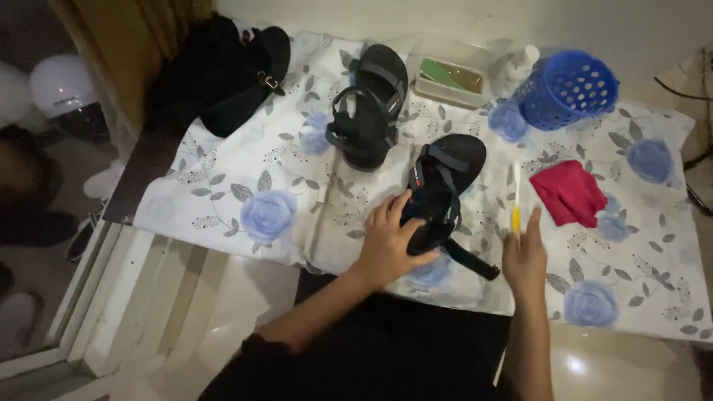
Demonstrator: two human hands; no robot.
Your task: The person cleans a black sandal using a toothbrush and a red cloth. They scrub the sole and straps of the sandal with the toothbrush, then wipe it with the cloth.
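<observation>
Sandal-cleaning looks about to start: the left hand point(388, 241) clamps the near black sandal point(441, 191) on the floral cloth point(245, 186); the right hand point(525, 256) pinches a toothbrush point(516, 194). Next, I judge, bristles must meet the straps.

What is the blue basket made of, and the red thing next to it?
The blue basket looks like moulded plastic: stiff walls with even round holes and a slightly glossy rim. The red thing seems to be soft cloth, matte and rumpled into folds. The sandal under the left hand looks like black webbing straps, probably on a rubbery sole.
</observation>
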